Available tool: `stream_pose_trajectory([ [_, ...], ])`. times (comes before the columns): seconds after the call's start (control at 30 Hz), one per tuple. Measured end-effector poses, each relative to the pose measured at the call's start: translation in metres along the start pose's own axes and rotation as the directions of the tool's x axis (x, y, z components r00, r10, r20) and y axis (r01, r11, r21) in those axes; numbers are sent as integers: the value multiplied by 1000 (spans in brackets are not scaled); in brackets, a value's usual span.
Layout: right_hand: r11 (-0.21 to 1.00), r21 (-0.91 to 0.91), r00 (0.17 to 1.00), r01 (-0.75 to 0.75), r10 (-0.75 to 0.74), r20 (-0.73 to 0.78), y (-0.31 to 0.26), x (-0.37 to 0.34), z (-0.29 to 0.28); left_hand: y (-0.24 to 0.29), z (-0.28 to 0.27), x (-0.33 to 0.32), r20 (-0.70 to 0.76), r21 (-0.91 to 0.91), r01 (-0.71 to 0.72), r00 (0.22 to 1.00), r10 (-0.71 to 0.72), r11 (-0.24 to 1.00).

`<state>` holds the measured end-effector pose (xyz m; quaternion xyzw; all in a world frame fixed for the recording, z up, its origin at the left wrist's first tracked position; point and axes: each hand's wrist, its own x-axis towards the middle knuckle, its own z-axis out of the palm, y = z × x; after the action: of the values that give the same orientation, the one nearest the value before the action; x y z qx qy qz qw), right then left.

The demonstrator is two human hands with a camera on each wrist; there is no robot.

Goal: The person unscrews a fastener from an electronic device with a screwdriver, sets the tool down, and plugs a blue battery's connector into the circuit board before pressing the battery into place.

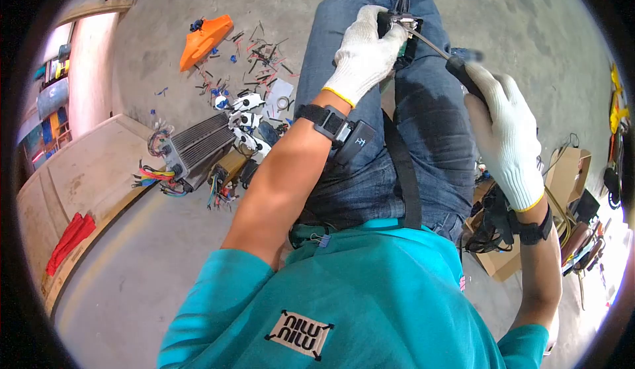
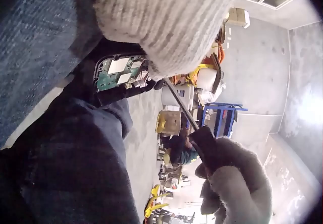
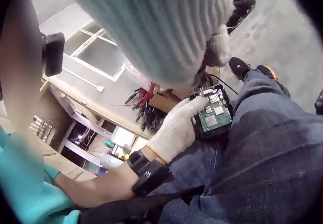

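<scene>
A black-cased device with a green circuit board (image 3: pixel 216 114) lies across the thighs, cables running from its far end. My gloved left hand (image 1: pixel 368 54) grips its edge, thumb and fingertips close to the metal connectors. My gloved right hand (image 1: pixel 506 127) has its fingers curled round the black handle of a screwdriver (image 1: pixel 433 46). The shaft reaches the connector area beside the left fingertips; its exact contact point is hidden. In the left wrist view the board (image 2: pixel 118 73) shows pale rectangular parts, and the right hand (image 2: pixel 237 183) holds the handle.
An orange shell (image 1: pixel 206 41) and scattered wire scraps lie on the floor to the left. Nearer are a finned metal box (image 1: pixel 205 145) with coloured wires, white parts and a tape roll (image 1: pixel 283 103). Cardboard boxes (image 1: pixel 569 174) and cables sit at the right.
</scene>
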<state>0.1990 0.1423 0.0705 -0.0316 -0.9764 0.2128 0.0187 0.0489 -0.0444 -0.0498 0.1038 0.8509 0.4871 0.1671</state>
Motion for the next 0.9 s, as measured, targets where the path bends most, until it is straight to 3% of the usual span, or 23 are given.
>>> stream_pose_trajectory([
  [0.13, 1000, 6, 1000, 23, -23, -6, -3, -5, -1, 1, -1, 0, -19, 24, -17, 1000, 17, 1000],
  [0.23, 999, -25, 999, 36, -36, -14, -2, -5, 2, 2, -1, 2, 29, -41, 52, 998, -51, 998],
  [0.9, 998, -34, 999, 47, -47, -18, 3, -7, 10, -13, 8, 7, -35, -29, -42, 999, 41, 999],
])
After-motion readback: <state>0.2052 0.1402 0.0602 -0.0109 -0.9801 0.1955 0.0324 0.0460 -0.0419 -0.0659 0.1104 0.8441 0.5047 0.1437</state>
